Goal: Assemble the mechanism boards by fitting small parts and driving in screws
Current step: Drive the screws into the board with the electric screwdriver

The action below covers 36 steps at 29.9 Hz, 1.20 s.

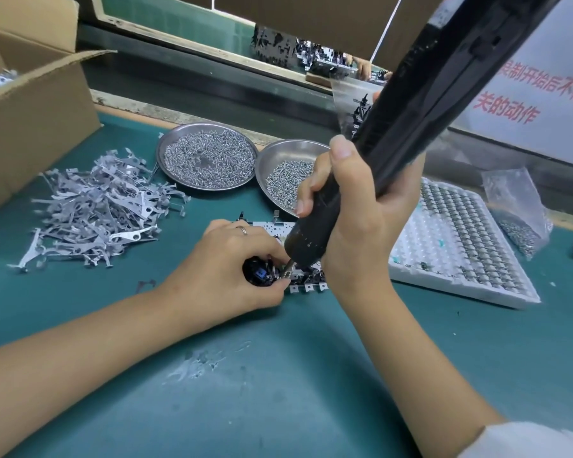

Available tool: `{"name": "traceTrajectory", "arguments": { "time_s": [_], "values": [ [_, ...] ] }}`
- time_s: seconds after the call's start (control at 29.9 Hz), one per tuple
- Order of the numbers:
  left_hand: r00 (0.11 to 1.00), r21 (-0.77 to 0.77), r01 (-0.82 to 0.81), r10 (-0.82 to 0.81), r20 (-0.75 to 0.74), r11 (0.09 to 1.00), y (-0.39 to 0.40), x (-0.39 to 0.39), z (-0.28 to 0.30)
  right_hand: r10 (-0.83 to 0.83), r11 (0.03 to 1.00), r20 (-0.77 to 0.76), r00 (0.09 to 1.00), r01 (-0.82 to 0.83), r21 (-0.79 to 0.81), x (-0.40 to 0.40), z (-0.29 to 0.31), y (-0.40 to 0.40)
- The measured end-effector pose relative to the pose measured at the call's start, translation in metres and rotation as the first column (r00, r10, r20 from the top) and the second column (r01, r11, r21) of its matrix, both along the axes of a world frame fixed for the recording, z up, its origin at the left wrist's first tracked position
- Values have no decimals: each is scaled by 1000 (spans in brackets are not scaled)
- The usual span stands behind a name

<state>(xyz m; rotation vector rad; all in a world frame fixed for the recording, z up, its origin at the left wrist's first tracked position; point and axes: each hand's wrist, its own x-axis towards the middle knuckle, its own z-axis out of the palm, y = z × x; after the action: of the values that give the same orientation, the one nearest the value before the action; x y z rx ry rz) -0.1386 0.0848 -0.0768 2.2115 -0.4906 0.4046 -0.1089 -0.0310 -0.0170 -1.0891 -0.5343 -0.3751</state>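
One flat silver-grey metal mechanism board [278,231] with a black and blue moulded part at its near-left corner lies on the green bench mat [278,375], mid-bench, and everything else is ranged around it. Left hand [227,262], ring on one finger, pinches the board's near edge with curled fingers, probably to stop it twisting under torque. Right hand [351,213] is wrapped round the long black electric screwdriver [394,133], which is tilted with its bit down on the board just beside the left fingertips; reads as mid-drive on a screw, though the screw itself is too small to confirm. Board looks thin, perforated, with small square tabs along the near edge. Just behind the board: round steel dish of screws [278,163], within easy reach of the driver hand. Behind-left of the board: second round steel dish of finer silver parts [207,157]. Left of the board: loose heap of grey stamped metal levers [103,206], then an open brown cardboard box [37,104]. Right of the board: white moulded tray of small parts in rows [460,239].
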Motion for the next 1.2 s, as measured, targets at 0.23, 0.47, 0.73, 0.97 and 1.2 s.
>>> {"name": "traceTrajectory", "arguments": {
  "time_s": [0.23,0.47,0.73,0.97,1.2],
  "values": [
    [1000,-1,0,0,8,1000,0,0,-1,0,1000,1,1000,0,-31,0,0,0],
    [1000,14,1,-2,9,1000,1,1,-1,8,999,22,1000,-7,-41,0,0,0],
    [1000,22,-11,11,0,1000,1,1,-1,4,999,19,1000,-3,-51,0,-1,1],
    [999,-4,-26,26,-27,1000,1,-1,-2,-55,998,35,998,55,10,7,2,-12],
    [999,12,-36,37,-32,999,1,-1,-2,-35,996,-58,998,30,-90,14,-5,-13]
  ]
}}
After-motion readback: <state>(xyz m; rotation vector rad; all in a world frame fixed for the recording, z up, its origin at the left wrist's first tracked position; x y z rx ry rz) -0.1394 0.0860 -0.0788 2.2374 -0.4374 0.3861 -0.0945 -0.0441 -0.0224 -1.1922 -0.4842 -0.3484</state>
